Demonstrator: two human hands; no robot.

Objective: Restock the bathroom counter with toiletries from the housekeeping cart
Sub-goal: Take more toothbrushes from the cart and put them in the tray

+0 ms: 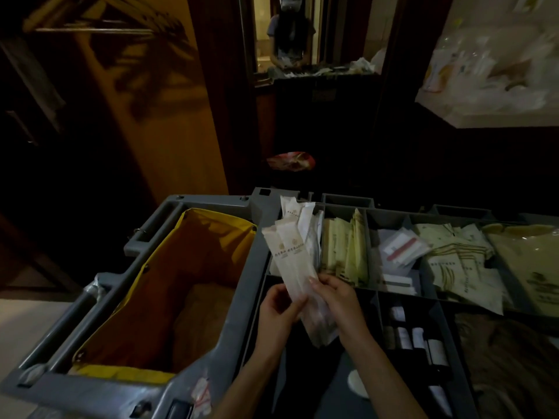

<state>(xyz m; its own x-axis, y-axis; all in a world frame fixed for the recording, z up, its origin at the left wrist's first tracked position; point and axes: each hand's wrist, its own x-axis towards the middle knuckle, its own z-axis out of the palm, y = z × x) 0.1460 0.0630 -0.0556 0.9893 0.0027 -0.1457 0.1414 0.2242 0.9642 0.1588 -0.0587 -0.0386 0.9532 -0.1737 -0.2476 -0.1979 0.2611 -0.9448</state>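
Both my hands hold a fan of long white toiletry packets (290, 261) over the grey housekeeping cart (251, 267). My left hand (276, 313) grips the packets from the left near their lower part. From the right, my right hand (335, 300) pinches the same bundle with fingertips on its front. More white packets (298, 211) stand upright in the cart compartment behind the bundle. Pale yellow sachets (344, 252) fill the compartment to the right.
A yellow-lined bag (193, 285) hangs open in the cart's left half. Small dark bottles (417, 340) lie in a front compartment, flat cream packets (459, 261) to the right. A mirror (290, 34) ahead reflects a person. Dark wardrobe at left.
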